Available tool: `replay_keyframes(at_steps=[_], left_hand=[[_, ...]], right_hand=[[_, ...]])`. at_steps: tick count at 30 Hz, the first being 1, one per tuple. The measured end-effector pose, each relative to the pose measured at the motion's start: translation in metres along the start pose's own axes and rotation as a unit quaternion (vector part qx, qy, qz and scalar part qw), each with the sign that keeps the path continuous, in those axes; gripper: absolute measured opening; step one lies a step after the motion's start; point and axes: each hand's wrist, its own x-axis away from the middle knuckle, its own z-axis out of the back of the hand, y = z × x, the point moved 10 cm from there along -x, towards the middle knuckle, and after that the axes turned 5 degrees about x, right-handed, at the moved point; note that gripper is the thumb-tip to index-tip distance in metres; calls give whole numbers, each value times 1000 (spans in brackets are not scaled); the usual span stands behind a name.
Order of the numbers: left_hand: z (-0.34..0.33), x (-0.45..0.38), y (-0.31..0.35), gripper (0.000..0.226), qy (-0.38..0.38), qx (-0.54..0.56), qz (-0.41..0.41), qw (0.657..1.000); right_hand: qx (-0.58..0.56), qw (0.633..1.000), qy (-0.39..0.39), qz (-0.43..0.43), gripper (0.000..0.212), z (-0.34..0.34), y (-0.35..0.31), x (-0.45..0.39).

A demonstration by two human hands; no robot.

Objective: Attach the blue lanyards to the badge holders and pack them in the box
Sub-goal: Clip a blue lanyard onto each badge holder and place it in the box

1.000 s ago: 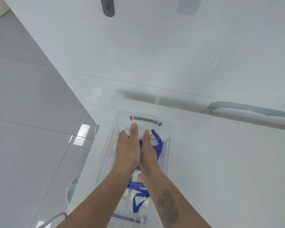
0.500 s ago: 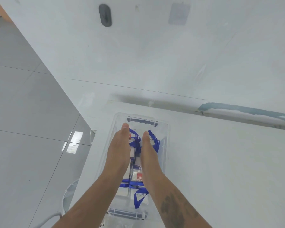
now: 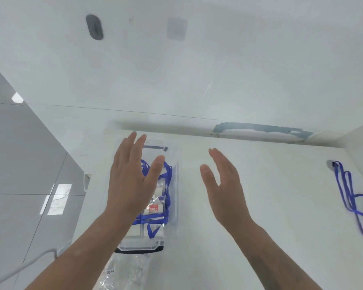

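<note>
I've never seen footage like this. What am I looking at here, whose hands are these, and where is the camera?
There is no robot: a person wears a camera on their head, looking forward and down, so you see their own two bare arms. The left hand hovers open over a clear plastic box on a white table. The right hand is open too, above bare table beside the box. Neither holds anything. Inside the box lie blue lanyards clipped to clear badge holders. One more blue lanyard with a holder lies at the table's far right, not yet packed. A crinkled clear plastic bag lies just in front of the box.
</note>
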Motion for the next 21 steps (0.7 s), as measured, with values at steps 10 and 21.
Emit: replay_keyframes(at_steps=[10, 21], left_hand=[[-63, 35, 65, 70, -24, -34, -67, 997], [-225, 69, 200, 70, -6, -77, -90, 993]], right_hand=[[145, 988, 58, 22, 64, 93, 98, 13], [156, 985, 59, 43, 61, 233, 261, -6]])
